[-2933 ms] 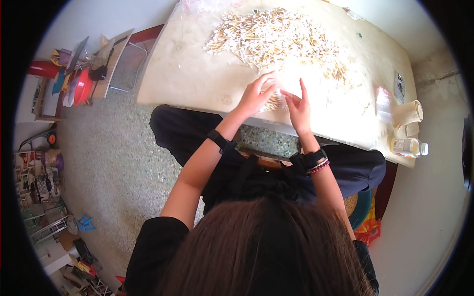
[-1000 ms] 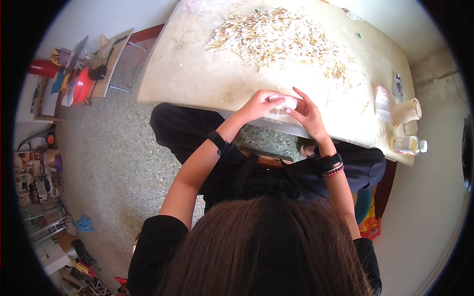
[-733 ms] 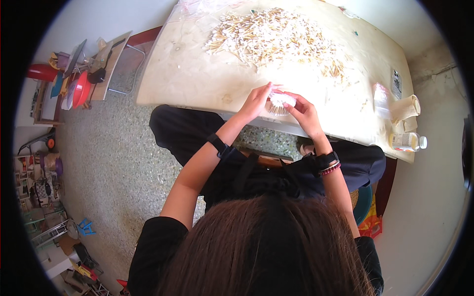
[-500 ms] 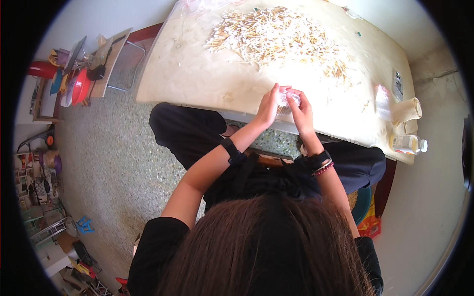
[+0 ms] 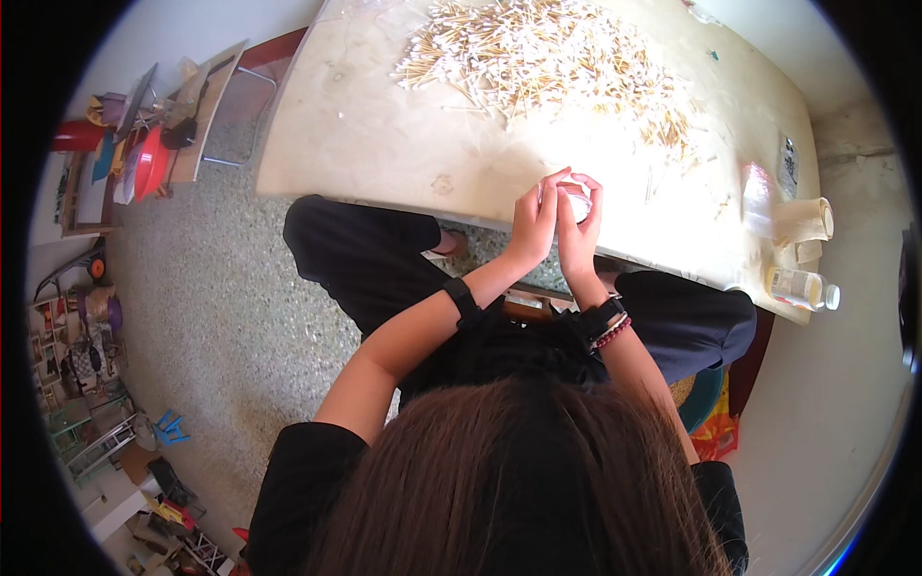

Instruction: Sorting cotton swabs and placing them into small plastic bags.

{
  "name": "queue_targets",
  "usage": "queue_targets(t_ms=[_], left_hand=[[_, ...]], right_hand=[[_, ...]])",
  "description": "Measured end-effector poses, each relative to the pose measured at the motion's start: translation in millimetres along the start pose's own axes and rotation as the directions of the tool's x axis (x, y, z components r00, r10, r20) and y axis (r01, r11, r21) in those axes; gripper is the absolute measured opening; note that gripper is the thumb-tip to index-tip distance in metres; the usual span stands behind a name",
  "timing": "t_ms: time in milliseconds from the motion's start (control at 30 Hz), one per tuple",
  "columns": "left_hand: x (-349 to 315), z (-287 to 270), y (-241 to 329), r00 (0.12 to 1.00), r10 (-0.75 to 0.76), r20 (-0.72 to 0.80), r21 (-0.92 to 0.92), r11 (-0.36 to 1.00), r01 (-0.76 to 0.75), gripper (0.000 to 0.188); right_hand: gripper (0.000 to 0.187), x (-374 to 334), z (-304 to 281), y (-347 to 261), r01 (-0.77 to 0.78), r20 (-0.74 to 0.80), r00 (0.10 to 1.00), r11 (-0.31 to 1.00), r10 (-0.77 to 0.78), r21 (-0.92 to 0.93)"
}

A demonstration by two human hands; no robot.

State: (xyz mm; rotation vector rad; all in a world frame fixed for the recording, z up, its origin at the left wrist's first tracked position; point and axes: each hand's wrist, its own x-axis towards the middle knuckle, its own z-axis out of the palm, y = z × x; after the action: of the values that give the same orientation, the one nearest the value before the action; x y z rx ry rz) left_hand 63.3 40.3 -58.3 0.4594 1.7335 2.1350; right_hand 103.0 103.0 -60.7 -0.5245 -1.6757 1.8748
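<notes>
Both hands are cupped closely together just over the near edge of the table [image 5: 384, 163]. Between them sits a bundle of cotton swabs [image 5: 579, 204], its white tips showing near the right fingers; whether clear plastic wraps it I cannot tell. My left hand [image 5: 534, 223] closes round the bundle from the left, fingertips meeting those of the other hand at the top. From the right, my right hand [image 5: 579, 235] curls its fingers and thumb about it. Beyond the hands spreads a large loose pile of cotton swabs [image 5: 547, 62] with wooden sticks and white tips.
Towards the table's right end lie clear plastic bags [image 5: 758, 197], a roll of beige tape [image 5: 805, 220] and a clear bottle with a white cap [image 5: 802, 288]. A board with red basins [image 5: 154, 165] stands at the left. My knees are under the table edge.
Both hands have drawn closer together and turned round the bundle, coming slightly nearer to me. The swab sticks that showed below the fingers are now hidden. The whole view has shifted a little.
</notes>
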Motion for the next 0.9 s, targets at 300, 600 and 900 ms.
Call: queue_targets(t_ms=[300,600,900], left_hand=[[-1,3,-8,0.998,-0.011,-0.069,-0.159,0.987,0.0,0.032],[-3,-2,-8,1.0,-0.001,-0.027,0.003,1.0,0.001,0.029],[-6,-2,-5,0.997,-0.033,-0.077,-0.008,0.999,0.033,0.031]], right_hand=[[0.013,-2,2,0,-0.085,0.047,0.996,0.988,0.08,0.129],[0.013,-5,1,2,-0.112,0.082,0.992,0.971,0.096,0.209],[0.024,-3,0,-3,-0.053,0.093,0.994,0.998,0.049,0.042]])
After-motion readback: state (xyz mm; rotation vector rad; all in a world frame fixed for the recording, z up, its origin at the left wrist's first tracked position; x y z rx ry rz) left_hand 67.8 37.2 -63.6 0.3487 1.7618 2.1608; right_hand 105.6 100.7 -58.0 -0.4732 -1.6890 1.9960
